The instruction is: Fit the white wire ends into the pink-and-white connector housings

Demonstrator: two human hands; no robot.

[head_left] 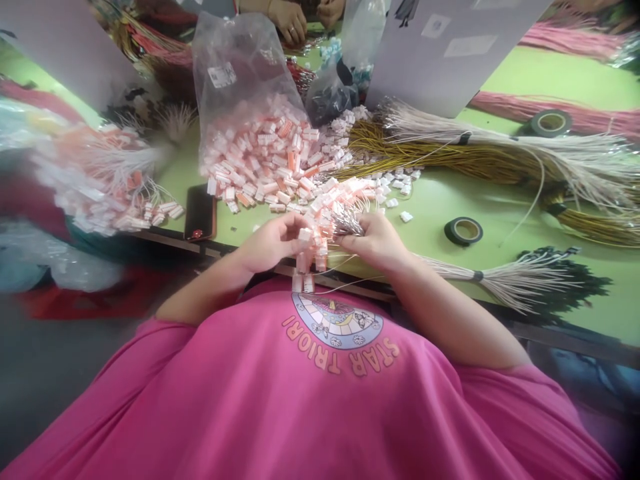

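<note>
At the table's front edge, my left hand [275, 239] pinches a small white plastic connector housing [304, 235]. More white and orange connectors [315, 257] hang just below its fingertips, some with thin wires trailing off them. Close by on the right, my right hand [379, 241] is closed around a bundle of white wires, whose silvery metal terminal ends [349, 223] point toward my left hand. The palm hides part of that bundle. Beyond both hands spreads a large heap of white and orange connectors [270, 157], spilling from a clear plastic bag [240, 60].
A phone [200, 212] lies left of the heap, beside wired connectors [125, 187]. To the right are black tape rolls [464, 231], tied white wires [500, 133], yellow wires [440, 157] and a dark-ended bundle [495, 275]. Another person's hand [289, 20] works across the table.
</note>
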